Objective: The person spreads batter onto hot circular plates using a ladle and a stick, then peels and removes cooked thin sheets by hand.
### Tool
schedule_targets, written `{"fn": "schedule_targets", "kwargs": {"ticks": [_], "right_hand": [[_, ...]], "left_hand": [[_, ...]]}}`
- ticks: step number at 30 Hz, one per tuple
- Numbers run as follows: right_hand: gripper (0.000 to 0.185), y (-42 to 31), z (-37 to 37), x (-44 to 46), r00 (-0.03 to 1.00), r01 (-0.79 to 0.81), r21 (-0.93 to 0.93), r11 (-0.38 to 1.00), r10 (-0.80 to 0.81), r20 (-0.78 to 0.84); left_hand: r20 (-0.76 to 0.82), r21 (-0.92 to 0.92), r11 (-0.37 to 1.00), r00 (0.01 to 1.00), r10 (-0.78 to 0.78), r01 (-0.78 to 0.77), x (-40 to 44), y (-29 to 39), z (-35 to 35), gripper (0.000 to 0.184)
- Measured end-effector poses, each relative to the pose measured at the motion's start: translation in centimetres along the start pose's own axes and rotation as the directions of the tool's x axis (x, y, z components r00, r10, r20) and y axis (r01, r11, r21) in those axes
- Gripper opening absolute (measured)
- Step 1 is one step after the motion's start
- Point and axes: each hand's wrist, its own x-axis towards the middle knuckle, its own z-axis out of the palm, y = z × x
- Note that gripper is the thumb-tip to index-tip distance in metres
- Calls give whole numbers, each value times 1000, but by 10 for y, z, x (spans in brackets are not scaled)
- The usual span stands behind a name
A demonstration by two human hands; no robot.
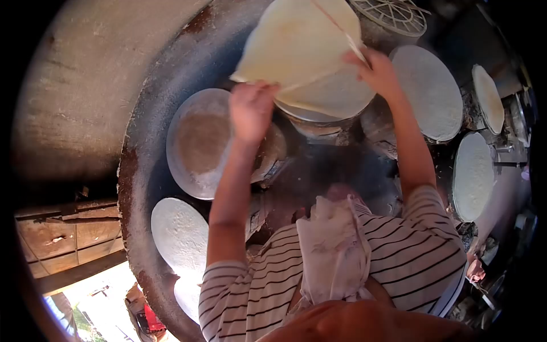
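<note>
**At 12 o'clock, a thin pale sheet between two hands**

Toward the top of the view, the left hand point(250, 111) reaches up from a bent elbow, its forearm nearly upright and its back turned to the camera. Its fingers point(263, 86) are drawn together on the near-left edge of the thin sheet point(302, 43). The right hand point(373, 71) comes in from the 5 o'clock side, the forearm slanting toward 11; its fingers point(356, 58) close around a slender stick point(336, 24) that runs over the sheet's right part. Both hands are a little blurred.

The thin sheet spreads wide above a round plate point(310, 113), with another pale layer point(336, 94) showing under its near edge. At 10 o'clock, just beside the left forearm, a round pan point(199, 145) has a whitish rim and a dusty brown centre. At 8 o'clock lies a round surface coated in white point(179, 233). A large pale disc point(428, 94) sits at 2 o'clock, right of the right forearm; a smaller disc point(488, 100) stands farther out between 2 and 3, and a speckled white disc point(474, 176) lies at 3. At 1 o'clock, a spoked lattice point(393, 14) tops a round container point(407, 41) whose contents cannot be made out.
</note>
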Motion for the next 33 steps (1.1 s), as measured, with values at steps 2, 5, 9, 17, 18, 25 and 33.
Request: {"fn": "schedule_targets", "kwargs": {"ticks": [2,5,9,17,18,25,33], "right_hand": [[18,87,-8,-26,997,-74,-15,997,74,10],[20,150,-1,-43,978,-207,96,974,207,10],[20,162,-6,-52,964,-252,135,958,237,119],[21,150,-38,-41,925,-380,256,889,366,103],[21,151,-49,-43,914,-405,250,879,394,97],[32,169,-92,22,936,-325,92,941,334,-107],[57,176,-116,118,946,-148,506,850,271,-178]], "left_hand": [[153,-82,995,986,61,-48,-19,15,59,22],[326,-134,990,946,1,45,-38,38,96,28],[490,-25,992,867,-94,121,-55,76,95,46],[339,-158,987,938,75,-22,-30,48,116,27],[358,-149,986,926,119,-69,-16,41,116,25],[401,-223,964,887,228,-147,94,12,107,20],[278,-168,923,882,381,-346,270,27,98,14]]}}
